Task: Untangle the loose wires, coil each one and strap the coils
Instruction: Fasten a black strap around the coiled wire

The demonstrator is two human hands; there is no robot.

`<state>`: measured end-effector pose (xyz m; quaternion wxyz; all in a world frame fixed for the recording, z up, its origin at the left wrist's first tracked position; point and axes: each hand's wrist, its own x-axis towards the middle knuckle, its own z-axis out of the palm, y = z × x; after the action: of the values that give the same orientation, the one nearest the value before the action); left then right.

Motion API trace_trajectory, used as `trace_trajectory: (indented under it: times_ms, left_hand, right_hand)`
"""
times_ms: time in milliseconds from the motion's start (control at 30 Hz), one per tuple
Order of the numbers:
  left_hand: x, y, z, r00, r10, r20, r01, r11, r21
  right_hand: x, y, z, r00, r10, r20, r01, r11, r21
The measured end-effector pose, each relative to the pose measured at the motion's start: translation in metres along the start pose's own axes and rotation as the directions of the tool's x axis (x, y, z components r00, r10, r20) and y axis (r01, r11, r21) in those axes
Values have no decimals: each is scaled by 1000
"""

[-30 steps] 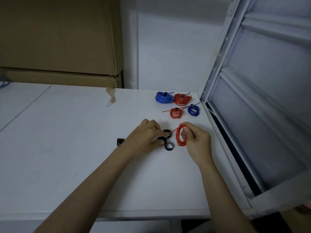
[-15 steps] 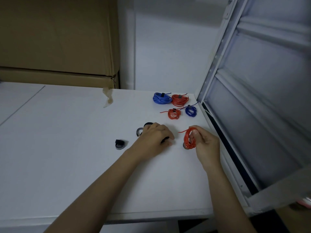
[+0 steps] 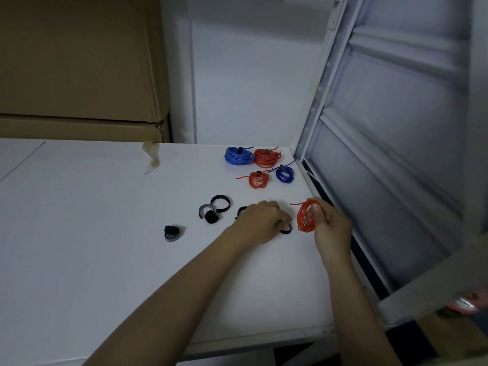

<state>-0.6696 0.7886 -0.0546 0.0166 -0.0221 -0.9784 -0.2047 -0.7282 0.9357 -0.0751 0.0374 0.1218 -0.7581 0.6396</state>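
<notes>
My right hand (image 3: pixel 331 228) is gripping the red wire coil (image 3: pixel 306 217); my left hand (image 3: pixel 260 223) is pinching a black strap (image 3: pixel 286 229) on the worktop (image 3: pixel 105 260).

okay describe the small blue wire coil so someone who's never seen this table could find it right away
Go to the far right corner of the white table, beside the grey louvred panel, where four strapped coils sit in a cluster. The small blue coil is in the nearer row, on the right, closest to the panel. It is darker and smaller than the big blue coil; its row-mate, the small red coil, is red.

The left hand (image 3: pixel 260 220) hides most of a black strap (image 3: pixel 286 229) beneath its fingers.
</notes>
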Motion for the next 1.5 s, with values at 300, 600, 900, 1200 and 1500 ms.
trace_trajectory:
  times_ms: [300,600,900,1200,1500]
  left_hand:
    - [-3,-6,-8,964,-102,-246,70,988,-137]
    - [-12,-54,-41,763,-362,-535,138,900,-412]
    - [-5,-85,-51,673,-540,-505,23,698,-716]
    - [-4,-84,-55,718,-481,-502,-16,711,-703]
    - [-4,-86,-54,792,-380,-479,-144,646,-750]
  right_hand:
    - [-3,-3,14,993,-47,104,28,984,174]
    - [22,-41,93,936,-237,261,157,943,293]
    - [35,-29,124,865,-378,331,309,920,242]
    - [35,-28,123,823,-482,301,442,876,192]
    - [37,-26,117,838,-466,285,423,883,202]
